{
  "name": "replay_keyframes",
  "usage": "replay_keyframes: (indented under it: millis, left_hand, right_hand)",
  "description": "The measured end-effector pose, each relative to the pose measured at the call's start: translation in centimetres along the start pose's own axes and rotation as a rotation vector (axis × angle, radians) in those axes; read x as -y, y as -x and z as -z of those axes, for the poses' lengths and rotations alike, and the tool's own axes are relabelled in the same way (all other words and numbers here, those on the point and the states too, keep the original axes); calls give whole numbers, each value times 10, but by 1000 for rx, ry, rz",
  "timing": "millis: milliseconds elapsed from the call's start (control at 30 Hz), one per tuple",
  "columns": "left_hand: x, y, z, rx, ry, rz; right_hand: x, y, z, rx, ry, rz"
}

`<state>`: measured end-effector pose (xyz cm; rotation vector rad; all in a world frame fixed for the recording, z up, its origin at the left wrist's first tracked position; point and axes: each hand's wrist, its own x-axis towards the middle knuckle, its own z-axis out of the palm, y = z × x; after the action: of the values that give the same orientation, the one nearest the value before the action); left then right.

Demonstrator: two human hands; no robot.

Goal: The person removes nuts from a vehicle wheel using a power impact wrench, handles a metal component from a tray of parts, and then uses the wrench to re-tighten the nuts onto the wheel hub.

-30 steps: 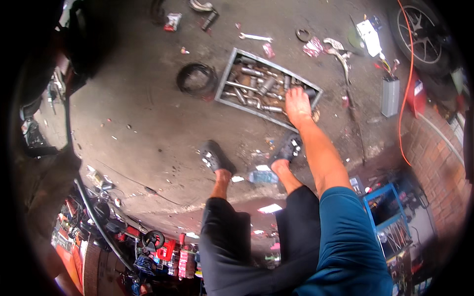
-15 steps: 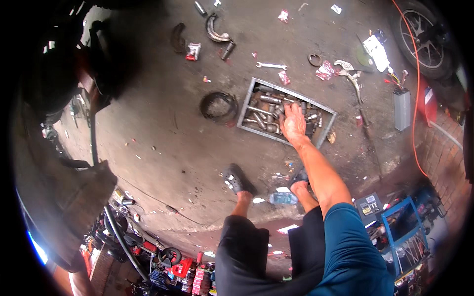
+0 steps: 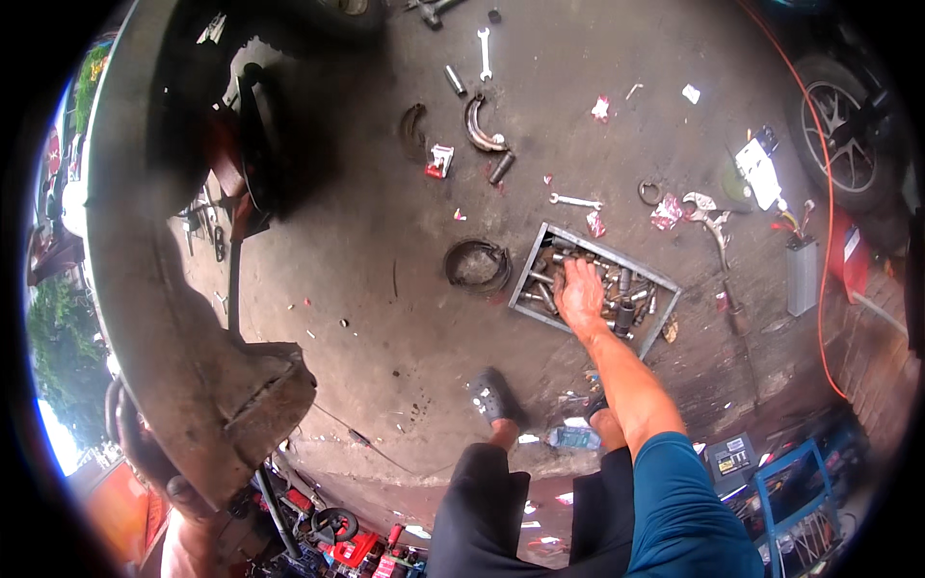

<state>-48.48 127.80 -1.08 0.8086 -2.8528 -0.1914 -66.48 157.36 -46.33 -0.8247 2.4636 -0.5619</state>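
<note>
My right hand [image 3: 580, 291] reaches down into a shallow metal tray [image 3: 596, 338] on the floor. Its fingers are stretched out and touch the loose steel sockets [image 3: 625, 316] and other small tool parts there. What lies under the palm is hidden. At the lower left my left hand [image 3: 186, 498] is at the edge of a large grey, dirty vehicle body panel [image 3: 154, 318]. It appears to grip that edge, with most of its fingers hidden.
A black ring-shaped part [image 3: 479, 266] lies left of the tray. Beyond it are a wrench [image 3: 576, 201], curved brake shoes [image 3: 479, 125] and scraps of packaging. A wheel [image 3: 840, 135], an orange cord [image 3: 819, 144] and a grey box [image 3: 801, 277] stand right. A plastic bottle [image 3: 575, 437] lies by my feet.
My right hand has moved from the tray's middle toward its left part. The view has shifted, showing the tray lower and more of the body panel and my left hand.
</note>
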Motion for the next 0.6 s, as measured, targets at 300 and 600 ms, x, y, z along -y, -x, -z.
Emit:
replay_keyframes:
  millis: [300,600]
  left_hand:
    - [-4,-1,4,65,19,59]
    - [-9,-4,-18,30,-91,-44]
  right_hand:
    - [29,-41,22,-10,-127,25]
    - [115,-279,-70,-186,104,300]
